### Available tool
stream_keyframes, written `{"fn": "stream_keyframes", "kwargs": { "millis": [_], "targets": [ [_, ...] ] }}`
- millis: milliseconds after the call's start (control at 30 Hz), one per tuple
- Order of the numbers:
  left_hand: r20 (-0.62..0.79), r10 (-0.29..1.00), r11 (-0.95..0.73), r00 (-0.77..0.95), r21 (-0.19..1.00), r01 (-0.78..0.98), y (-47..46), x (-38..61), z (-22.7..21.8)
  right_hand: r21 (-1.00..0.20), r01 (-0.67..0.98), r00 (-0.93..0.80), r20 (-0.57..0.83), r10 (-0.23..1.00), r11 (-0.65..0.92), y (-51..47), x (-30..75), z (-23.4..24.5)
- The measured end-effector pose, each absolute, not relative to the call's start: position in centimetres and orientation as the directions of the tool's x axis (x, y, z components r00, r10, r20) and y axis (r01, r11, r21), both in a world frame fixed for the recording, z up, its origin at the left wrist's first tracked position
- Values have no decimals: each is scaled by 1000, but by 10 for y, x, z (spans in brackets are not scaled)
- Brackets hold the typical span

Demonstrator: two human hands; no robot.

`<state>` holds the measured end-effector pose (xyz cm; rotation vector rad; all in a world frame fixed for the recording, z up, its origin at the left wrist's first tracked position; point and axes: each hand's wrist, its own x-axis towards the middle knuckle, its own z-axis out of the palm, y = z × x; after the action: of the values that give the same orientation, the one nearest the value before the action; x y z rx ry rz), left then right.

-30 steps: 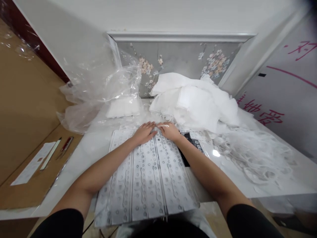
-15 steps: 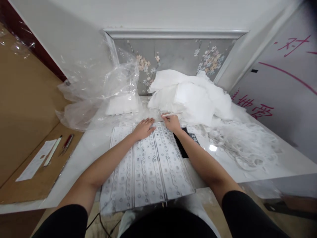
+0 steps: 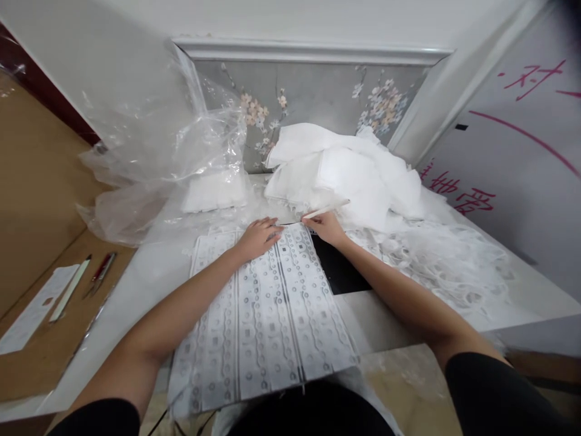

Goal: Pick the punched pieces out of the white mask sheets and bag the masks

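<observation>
A white sheet printed with grey dots and stripes [image 3: 267, 315] covers the table in front of me and hangs over its near edge. My left hand [image 3: 259, 238] lies flat near the sheet's far edge, fingers stretched out. At that edge's right corner, my right hand [image 3: 330, 227] pinches a slim white pen-like tool [image 3: 327, 209], whose back end points up to the right. The tool's working tip is hidden by the fingers. A flat black piece [image 3: 340, 266] shows beside the sheet, partly under my right forearm.
White cloth-like pieces [image 3: 349, 181] are heaped behind my right hand, with a tangle of white strips [image 3: 458, 266] to the right. Clear plastic film [image 3: 200, 145] is bunched at the back left. Cardboard [image 3: 86, 339] at left bears a paper strip [image 3: 39, 306] and a red-handled tool [image 3: 100, 271].
My right hand has shifted slightly right with the white tool, and its forearm has swung outward. More of the black piece is uncovered. My left hand stays flat on the sheet.
</observation>
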<state>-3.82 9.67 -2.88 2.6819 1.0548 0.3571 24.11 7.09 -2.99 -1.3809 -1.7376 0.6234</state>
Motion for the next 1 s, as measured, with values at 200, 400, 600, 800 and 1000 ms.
{"fn": "stream_keyframes", "kwargs": {
  "millis": [200,400,600,800,1000],
  "targets": [
    [132,692,-708,710,318,631,95,-38,-28,-791,533,-118,280,953,299,77,236,-31],
    [107,690,-702,716,341,625,96,-38,-27,-800,559,-90,203,975,218,79,237,-36],
    [103,694,-698,713,342,629,96,-37,-27,-797,569,-82,187,979,200,79,235,-33],
    [95,694,-696,714,342,631,95,-37,-24,-753,630,-86,175,981,190,76,234,-28],
    [89,695,-695,714,340,634,95,-38,-26,-745,625,-131,193,972,233,77,235,-28]
  ]
}}
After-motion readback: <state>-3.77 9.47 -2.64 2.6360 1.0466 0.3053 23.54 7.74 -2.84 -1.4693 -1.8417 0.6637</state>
